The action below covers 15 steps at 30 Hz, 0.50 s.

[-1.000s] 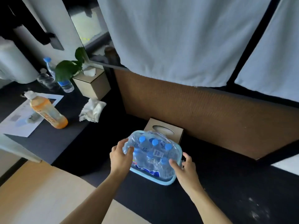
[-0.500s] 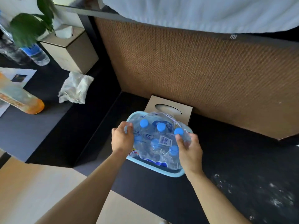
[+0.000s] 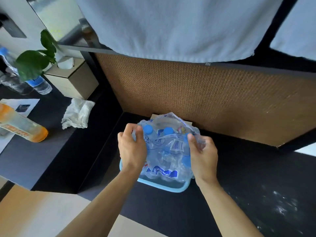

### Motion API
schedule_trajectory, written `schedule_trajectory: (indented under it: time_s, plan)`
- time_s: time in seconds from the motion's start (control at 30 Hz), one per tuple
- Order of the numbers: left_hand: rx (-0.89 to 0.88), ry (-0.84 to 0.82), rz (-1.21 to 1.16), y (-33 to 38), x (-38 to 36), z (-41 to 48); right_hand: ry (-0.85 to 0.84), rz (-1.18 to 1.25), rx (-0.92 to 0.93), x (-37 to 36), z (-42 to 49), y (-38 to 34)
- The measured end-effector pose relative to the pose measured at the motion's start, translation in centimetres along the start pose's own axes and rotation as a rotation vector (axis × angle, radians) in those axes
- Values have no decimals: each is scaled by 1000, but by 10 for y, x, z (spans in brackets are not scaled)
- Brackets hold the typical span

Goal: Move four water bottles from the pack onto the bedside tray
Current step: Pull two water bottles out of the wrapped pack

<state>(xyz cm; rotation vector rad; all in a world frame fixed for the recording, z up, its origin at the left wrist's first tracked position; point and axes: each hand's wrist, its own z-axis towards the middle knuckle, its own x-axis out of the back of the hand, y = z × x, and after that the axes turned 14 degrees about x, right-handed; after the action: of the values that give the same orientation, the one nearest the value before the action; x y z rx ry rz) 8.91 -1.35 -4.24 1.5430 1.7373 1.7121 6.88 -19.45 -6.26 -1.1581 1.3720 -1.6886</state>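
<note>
Just below the middle of the frame, the pack (image 3: 165,151) of water bottles sits in a light blue tray (image 3: 162,184) on the dark table (image 3: 256,177), close against the woven brown panel (image 3: 196,100). Both hands are on the shrink-wrap. The left hand (image 3: 131,149) is curled with its fingers bunched into the film at the pack's left upper corner, beside a blue cap (image 3: 147,129). The right hand (image 3: 202,153) is likewise closed on a gathered fold of plastic at the right side. Neither hand has a bottle itself, only wrap.

It looks as though the job in hand is opening the film so bottles can come out. To do that well, I would pull the two fistfuls apart and slightly upward across the top, where the film is already loose and puckered, rather than dragging the whole pack sideways in the tray. Keeping the pack's weight down in the tray should let the plastic tear instead of the bundle lifting.

The bottles stand upright, long axis vertical, caps pointing up toward the camera; a second cap (image 3: 168,130) shows near the back row. The pack's longer side runs roughly left to right in the frame. How many bottles it holds I cannot tell through the crumpled film.
</note>
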Motion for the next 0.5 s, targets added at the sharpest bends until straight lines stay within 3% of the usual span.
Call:
schedule_trajectory:
  time_s: [0.23, 0.5]
  plan:
    - [-167, -67, -110, 69, -23, -66, 125, 91, 64, 82, 9, -44]
    - [-134, -207, -129, 46, -125, -124, 177, -30, 37, 191, 27, 4]
